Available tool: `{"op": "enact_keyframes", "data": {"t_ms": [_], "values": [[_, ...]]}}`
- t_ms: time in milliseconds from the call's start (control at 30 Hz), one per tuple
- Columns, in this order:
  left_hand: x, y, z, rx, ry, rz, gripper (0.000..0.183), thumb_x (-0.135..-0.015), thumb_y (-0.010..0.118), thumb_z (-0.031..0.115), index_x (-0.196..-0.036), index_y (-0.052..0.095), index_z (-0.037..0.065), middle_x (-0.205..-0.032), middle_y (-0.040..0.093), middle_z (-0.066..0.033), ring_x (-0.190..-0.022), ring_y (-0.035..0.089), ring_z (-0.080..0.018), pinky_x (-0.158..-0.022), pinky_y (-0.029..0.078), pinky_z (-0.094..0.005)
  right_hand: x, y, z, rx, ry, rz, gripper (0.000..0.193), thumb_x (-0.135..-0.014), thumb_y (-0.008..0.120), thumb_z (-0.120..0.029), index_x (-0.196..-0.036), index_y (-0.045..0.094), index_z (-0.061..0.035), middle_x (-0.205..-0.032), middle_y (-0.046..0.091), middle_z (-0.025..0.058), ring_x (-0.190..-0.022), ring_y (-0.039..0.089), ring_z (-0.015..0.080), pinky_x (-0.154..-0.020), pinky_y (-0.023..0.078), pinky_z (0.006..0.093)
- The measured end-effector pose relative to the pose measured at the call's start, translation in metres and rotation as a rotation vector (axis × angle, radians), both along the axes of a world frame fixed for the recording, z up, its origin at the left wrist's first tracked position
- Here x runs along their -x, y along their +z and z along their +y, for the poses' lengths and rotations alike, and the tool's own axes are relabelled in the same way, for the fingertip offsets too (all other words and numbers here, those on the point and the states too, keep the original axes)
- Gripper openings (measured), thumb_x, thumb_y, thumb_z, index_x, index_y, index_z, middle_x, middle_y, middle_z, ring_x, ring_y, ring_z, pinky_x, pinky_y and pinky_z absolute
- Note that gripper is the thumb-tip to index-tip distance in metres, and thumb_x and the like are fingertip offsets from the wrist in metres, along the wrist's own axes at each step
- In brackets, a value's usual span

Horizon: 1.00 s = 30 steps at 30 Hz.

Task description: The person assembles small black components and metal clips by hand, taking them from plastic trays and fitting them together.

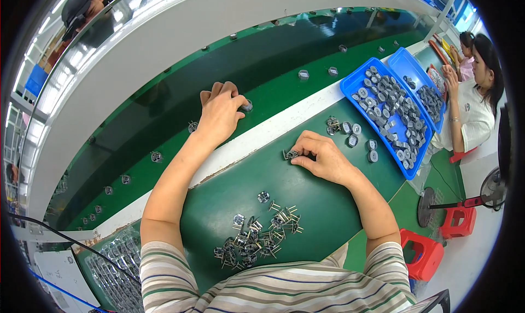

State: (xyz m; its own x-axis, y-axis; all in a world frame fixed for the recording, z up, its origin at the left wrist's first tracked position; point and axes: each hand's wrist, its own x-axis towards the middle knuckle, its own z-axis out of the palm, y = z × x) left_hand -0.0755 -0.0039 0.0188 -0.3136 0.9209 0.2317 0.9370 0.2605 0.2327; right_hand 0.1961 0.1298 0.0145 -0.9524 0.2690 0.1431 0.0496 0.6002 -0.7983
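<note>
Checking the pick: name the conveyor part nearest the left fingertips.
The grey part at the fingertips of the left hand; other parts on the green conveyor lie farther away.

Table, green, centre to 6 o'clock (pixel 328 220). Ledge, white, worn edge, behind it (pixel 273 128). Belt, green, from 8 o'clock round to 1 (pixel 279 87). Panel, white, curved by lens, beyond, 9 to 1 o'clock (pixel 147 39). Lights, tubular, lit, 10 o'clock (pixel 60 3). Post, pale, 2 o'clock (pixel 448 9). Fan, dark, 3 o'clock (pixel 492 190). Floor, green, between 3 and 4 o'clock (pixel 404 209). Stools, two, red, near 4 o'clock (pixel 424 255). Wall, pale, behind stools (pixel 473 247).
</note>
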Motion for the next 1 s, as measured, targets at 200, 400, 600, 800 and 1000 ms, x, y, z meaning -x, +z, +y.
{"op": "enact_keyframes", "data": {"t_ms": [200,400,600,800,1000], "values": [[0.000,-0.023,0.005,-0.185,-0.042,0.149,0.033,-0.081,0.087,0.021,-0.111,0.079,0.013,-0.119,0.066,-0.0044,-0.120,0.055,-0.0253,-0.100,0.037,-0.0487,0.000,0.006,0.002,0.110,-0.045,-0.014,0.016,-0.090,0.078,-0.006,-0.104,0.072,0.0000,-0.092,0.062,0.0093,-0.079,0.064,0.0209,-0.070,0.053,0.0343],[-0.014,-0.011,0.007,-0.200,-0.143,0.104,0.031,-0.083,0.085,0.023,-0.110,0.078,0.011,-0.104,0.071,-0.0039,-0.113,0.060,-0.0236,-0.098,0.036,-0.0456,-0.003,-0.006,0.016,-0.337,-0.240,0.107,0.019,-0.083,0.081,-0.005,-0.100,0.075,-0.0019,-0.095,0.065,0.0098,-0.091,0.064,0.0291,-0.077,0.055,0.0390],[-0.070,-0.013,0.003,-0.172,-0.412,-0.191,0.030,-0.084,0.086,0.023,-0.110,0.078,0.011,-0.103,0.069,-0.0035,-0.100,0.062,-0.0222,-0.089,0.038,-0.0375,-0.003,-0.014,0.017,-0.463,-0.193,0.211,0.023,-0.083,0.073,0.009,-0.102,0.078,-0.0038,-0.097,0.064,0.0082,-0.095,0.062,0.0273,-0.078,0.054,0.0379],[-0.079,-0.021,0.003,-0.166,-0.384,-0.413,0.040,-0.082,0.089,0.022,-0.115,0.072,0.009,-0.105,0.063,-0.0057,-0.097,0.060,-0.0221,-0.088,0.039,-0.0361,-0.011,-0.004,0.030,-0.312,-0.051,0.137,0.022,-0.082,0.070,0.007,-0.101,0.078,-0.0005,-0.103,0.065,0.0105,-0.102,0.064,0.0312,-0.085,0.055,0.0404],[-0.079,-0.017,0.002,-0.119,-0.337,-0.454,0.037,-0.079,0.090,0.020,-0.105,0.066,0.009,-0.100,0.056,-0.0061,-0.093,0.057,-0.0229,-0.088,0.041,-0.0373,-0.002,-0.001,0.017,-0.231,-0.177,0.157,0.016,-0.085,0.078,-0.005,-0.100,0.073,-0.0070,-0.105,0.063,0.0083,-0.102,0.062,0.0288,-0.087,0.050,0.0409]]}}
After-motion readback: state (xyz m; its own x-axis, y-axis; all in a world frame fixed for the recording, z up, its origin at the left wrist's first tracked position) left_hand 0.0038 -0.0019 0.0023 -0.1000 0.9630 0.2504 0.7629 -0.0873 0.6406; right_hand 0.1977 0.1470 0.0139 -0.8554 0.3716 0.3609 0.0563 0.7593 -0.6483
